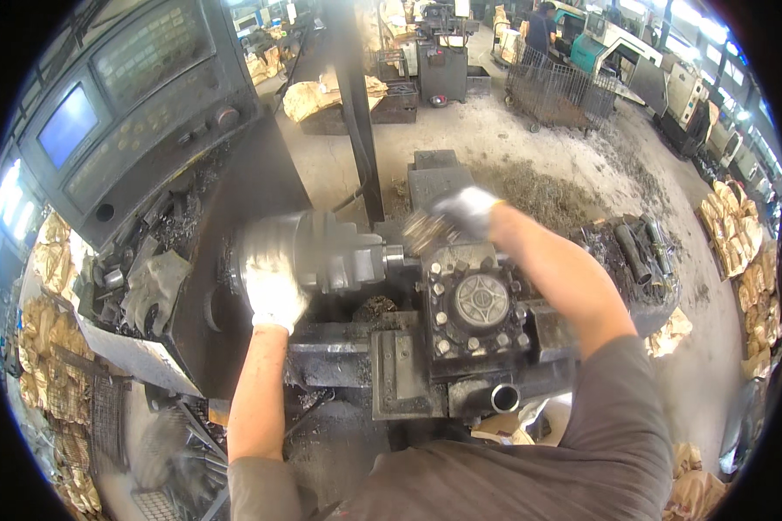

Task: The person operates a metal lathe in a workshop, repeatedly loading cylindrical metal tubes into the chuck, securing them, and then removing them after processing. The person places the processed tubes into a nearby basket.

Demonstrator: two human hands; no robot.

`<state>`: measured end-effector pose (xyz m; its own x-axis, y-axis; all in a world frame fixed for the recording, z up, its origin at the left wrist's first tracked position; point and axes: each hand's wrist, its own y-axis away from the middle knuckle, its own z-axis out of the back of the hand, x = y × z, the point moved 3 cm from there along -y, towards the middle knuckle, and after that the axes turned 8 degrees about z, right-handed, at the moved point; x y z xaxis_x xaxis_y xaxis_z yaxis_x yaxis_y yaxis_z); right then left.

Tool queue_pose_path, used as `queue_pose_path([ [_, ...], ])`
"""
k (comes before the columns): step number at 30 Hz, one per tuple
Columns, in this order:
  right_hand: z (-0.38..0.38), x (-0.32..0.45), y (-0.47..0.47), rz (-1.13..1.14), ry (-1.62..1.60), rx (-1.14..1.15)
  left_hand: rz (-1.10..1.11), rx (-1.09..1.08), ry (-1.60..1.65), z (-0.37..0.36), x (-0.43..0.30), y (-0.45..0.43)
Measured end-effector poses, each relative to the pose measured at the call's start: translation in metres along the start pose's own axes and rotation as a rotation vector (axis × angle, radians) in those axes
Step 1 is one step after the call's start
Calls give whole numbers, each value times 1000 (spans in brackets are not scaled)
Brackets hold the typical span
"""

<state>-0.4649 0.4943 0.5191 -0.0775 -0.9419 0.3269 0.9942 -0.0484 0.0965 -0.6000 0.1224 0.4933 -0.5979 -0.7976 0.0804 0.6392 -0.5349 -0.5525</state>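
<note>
My left hand point(274, 293), in a white glove, lies against the dark metal lathe chuck point(277, 241); glare hides how its fingers are set. Stepped jaws point(348, 254) project from the chuck towards a short bright metal workpiece point(394, 254). My right hand point(472, 210), in a white and dark glove, is blurred above the back of the tool turret. It grips a blurred brush-like thing point(430, 233) with brownish bristles, just right of the workpiece. The square tool turret point(481, 299), ringed with bolts, stands below my right forearm.
At the left, a control panel point(150, 84) with a lit screen leans over a tray of metal scrap point(156, 286). A dark post point(358, 117) rises behind the chuck. Metal tubes point(642, 251) lie at the right. Farther back are a wire cart point(554, 91) and a person point(539, 29).
</note>
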Motion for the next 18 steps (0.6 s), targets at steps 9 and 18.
queue_pose_path([
  [9, 10, -107, -8, 35, 318, -113, 86, 790, -4, 24, -29, -105],
  [18, -53, 46, -75, 147, -20, 522, -300, 42, 266, -58, -145, -20],
])
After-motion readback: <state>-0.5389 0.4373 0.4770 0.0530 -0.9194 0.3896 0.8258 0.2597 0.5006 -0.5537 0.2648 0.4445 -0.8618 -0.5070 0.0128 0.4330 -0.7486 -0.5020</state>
